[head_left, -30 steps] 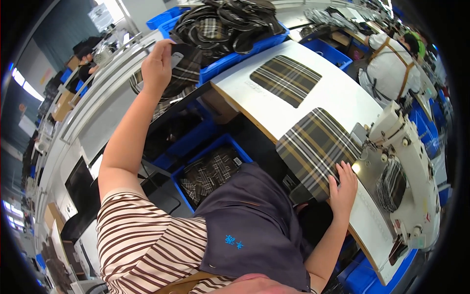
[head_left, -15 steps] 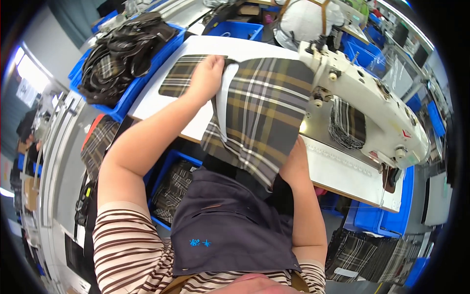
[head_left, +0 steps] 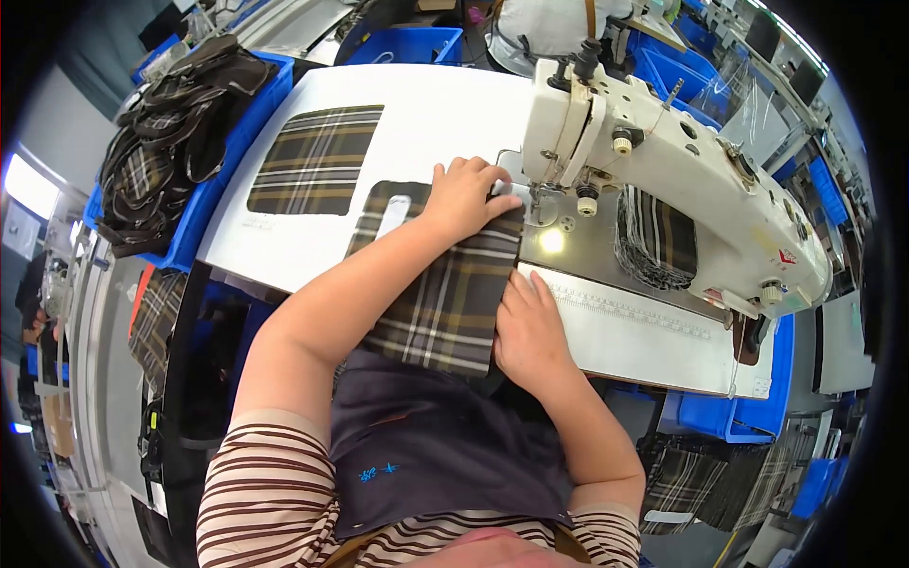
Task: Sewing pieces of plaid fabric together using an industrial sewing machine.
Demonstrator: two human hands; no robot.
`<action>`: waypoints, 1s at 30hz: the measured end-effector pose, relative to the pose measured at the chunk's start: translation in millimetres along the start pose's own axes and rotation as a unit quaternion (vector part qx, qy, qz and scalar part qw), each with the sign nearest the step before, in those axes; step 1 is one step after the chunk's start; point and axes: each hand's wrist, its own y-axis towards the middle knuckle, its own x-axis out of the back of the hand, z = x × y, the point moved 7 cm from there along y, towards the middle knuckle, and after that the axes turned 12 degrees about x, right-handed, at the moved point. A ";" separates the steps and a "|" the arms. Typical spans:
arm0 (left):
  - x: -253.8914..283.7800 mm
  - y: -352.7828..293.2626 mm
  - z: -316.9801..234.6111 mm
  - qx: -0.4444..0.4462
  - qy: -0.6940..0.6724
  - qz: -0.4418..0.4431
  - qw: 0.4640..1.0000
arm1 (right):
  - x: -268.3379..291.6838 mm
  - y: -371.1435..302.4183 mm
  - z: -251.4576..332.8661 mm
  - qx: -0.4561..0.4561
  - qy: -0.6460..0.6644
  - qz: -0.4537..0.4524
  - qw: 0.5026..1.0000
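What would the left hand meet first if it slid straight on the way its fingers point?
Probably the sewing machine: the left hand lies flat on the plaid fabric, fingers pointing toward the needle area.

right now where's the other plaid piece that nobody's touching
In the head view the loose plaid piece lies flat on the white table, upper left, apart from both hands, between the blue bin of dark fabric and the sewing machine.

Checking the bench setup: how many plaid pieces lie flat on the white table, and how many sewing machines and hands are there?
Plaid pieces flat on the table: 2 (plaid piece under the hands, spare plaid piece)
Sewing machine: 1
Hands: 2 (left hand, right hand)
Total: 5
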 end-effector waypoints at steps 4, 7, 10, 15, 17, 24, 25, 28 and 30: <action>0.8 -11.8 -9.9 -0.032 -0.025 0.014 0.999 | 15.0 -6.3 -18.4 0.020 0.077 -0.022 0.997; 1.5 -18.9 -3.9 -0.046 -0.049 0.008 0.998 | 39.4 11.7 -13.7 0.130 -0.002 -0.017 0.991; 2.7 -19.0 -9.3 -0.069 -0.066 -0.009 0.995 | 22.8 13.3 -15.9 0.253 -0.026 0.048 0.966; 10.6 -17.9 -13.5 -0.076 -0.116 -0.015 0.990 | 13.6 8.6 -23.8 0.253 0.005 0.010 0.967; 6.5 -18.2 -10.8 -0.059 -0.182 0.030 0.981 | 15.0 7.3 -23.1 0.244 0.014 -0.004 0.970; 6.9 -8.8 -18.1 -0.059 -0.108 0.074 0.990 | 15.4 5.9 -20.7 0.262 0.003 -0.028 0.965; 6.8 -8.1 -17.4 -0.059 -0.107 0.073 0.990 | 16.1 5.3 -20.0 0.264 -0.004 -0.035 0.964; 4.1 -8.4 -16.2 -0.057 -0.110 0.084 0.989 | 18.1 6.3 -18.5 0.265 0.002 -0.046 0.963; 5.7 -9.6 -16.2 -0.052 -0.112 0.069 0.990 | 18.2 6.5 -18.3 0.263 0.002 -0.048 0.964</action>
